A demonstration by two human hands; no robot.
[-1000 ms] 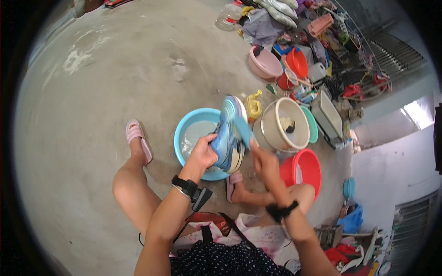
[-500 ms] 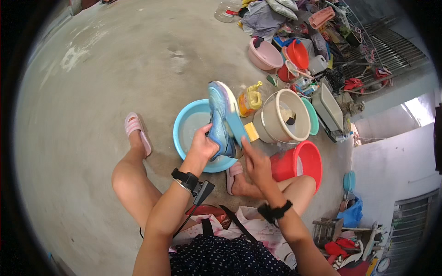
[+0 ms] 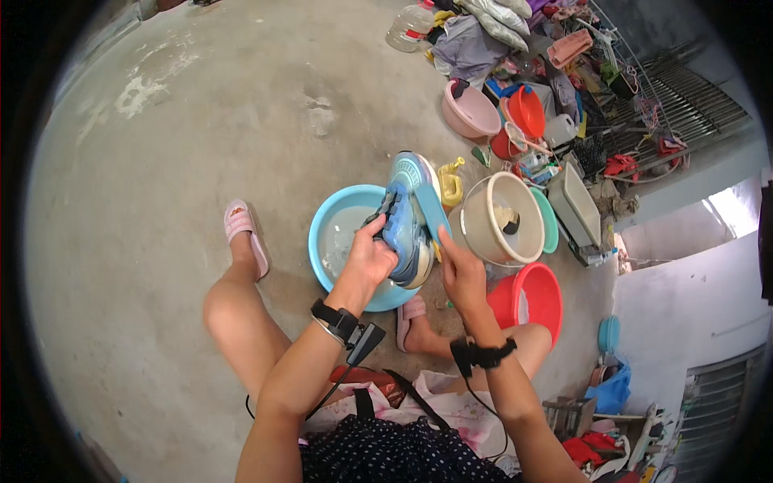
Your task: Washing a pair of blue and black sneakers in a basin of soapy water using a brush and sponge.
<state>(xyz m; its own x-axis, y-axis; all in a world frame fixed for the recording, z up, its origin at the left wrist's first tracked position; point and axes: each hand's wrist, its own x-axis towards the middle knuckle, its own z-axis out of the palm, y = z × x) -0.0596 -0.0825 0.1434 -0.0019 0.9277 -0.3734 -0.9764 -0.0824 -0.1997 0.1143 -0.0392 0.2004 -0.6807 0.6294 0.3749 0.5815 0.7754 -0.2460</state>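
My left hand (image 3: 372,259) grips a blue sneaker (image 3: 398,221) by its upper. The shoe is tilted over a light-blue basin (image 3: 318,249) of cloudy water, its pale sole turned to the right. Closed around a flat blue scrub brush (image 3: 432,209) is my right hand (image 3: 463,274); the brush lies along the sole side of the shoe. A small yellow part shows beside the right fingers, mostly hidden.
Right of the basin stand a yellow bottle (image 3: 451,183), a cream bucket (image 3: 530,211) with something pale and dark inside, and a red bucket (image 3: 551,302). A pink basin (image 3: 471,113) and piled household goods lie farther back. My slippered feet flank the blue basin.
The shoe has shifted slightly right and turned, showing more of its upper. The brush has moved right with my right hand, and its yellow part is now mostly hidden.
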